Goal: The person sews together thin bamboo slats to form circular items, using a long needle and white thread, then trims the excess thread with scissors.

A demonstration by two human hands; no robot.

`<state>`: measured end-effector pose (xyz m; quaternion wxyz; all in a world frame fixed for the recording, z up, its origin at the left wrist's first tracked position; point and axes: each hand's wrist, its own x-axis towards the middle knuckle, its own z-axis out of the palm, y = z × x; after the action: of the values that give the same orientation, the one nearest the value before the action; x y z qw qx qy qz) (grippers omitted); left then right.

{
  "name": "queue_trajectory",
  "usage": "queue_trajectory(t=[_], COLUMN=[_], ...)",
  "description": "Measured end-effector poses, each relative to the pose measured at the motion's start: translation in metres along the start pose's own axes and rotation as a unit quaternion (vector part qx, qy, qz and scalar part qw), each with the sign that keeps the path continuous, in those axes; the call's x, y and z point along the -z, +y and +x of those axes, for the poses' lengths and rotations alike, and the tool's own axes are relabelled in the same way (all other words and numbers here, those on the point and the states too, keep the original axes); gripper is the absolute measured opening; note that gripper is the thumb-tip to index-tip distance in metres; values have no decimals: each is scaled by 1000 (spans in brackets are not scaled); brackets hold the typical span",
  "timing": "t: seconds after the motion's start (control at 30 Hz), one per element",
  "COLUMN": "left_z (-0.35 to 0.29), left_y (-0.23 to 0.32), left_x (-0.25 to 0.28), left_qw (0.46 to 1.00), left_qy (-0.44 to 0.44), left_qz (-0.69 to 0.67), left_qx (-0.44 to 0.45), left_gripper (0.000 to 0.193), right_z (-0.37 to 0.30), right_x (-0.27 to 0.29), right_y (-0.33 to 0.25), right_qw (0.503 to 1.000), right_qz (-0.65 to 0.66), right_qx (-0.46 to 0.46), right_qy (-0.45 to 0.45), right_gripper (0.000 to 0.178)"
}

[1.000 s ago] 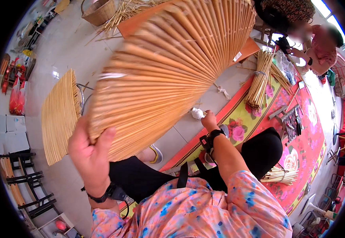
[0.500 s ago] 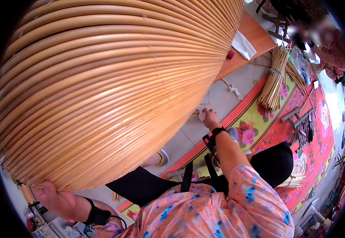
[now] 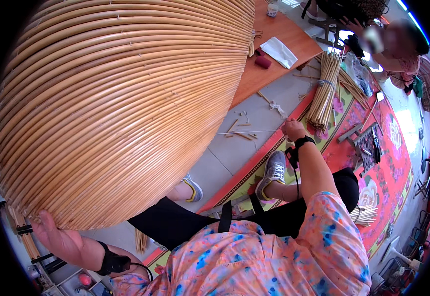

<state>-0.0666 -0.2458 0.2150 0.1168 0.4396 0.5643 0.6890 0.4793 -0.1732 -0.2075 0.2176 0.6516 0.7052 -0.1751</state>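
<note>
A large curved panel of tan cane rods (image 3: 111, 113), bound side by side, fills the upper left. At its lower left edge my left hand (image 3: 59, 241) is closed on the rim, thumb on the outer face; its other fingers are partly hidden. My right hand (image 3: 294, 130) is a fist out to the right, apart from the panel. A thin white thread (image 3: 254, 131) runs taut from the panel's right edge to this fist.
An orange-brown table (image 3: 294, 37) holds a white cloth (image 3: 278, 52) and a dark red spool (image 3: 263, 62). Short cane offcuts (image 3: 242, 134) lie on the tiles. Beyond are a tied stick bundle (image 3: 323, 93), a floral mat (image 3: 341, 130) and a person (image 3: 397, 61).
My right hand has moved right, away from the panel, and the taut thread now shows. The panel's right edge has shifted left, uncovering more table. My left hand stays on the rim.
</note>
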Motion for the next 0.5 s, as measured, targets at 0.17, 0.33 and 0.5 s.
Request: queue_trajectory(t=[0.17, 0.33, 0.5], left_z=[3, -5, -34], left_y=[-7, -8, -20], left_x=[25, 18, 7], left_qw=[999, 993, 985], left_qy=[-36, -85, -164], left_qz=[-24, -76, -60], left_qx=[-8, -3, 1], left_gripper=[59, 56, 54], right_z=[-22, -43, -77], right_x=[2, 20, 101], right_y=[13, 74, 105], right_qw=[985, 995, 996], right_qz=[-96, 10, 79], right_qx=[-141, -97, 4], right_qy=[26, -12, 43], right_gripper=[29, 29, 35])
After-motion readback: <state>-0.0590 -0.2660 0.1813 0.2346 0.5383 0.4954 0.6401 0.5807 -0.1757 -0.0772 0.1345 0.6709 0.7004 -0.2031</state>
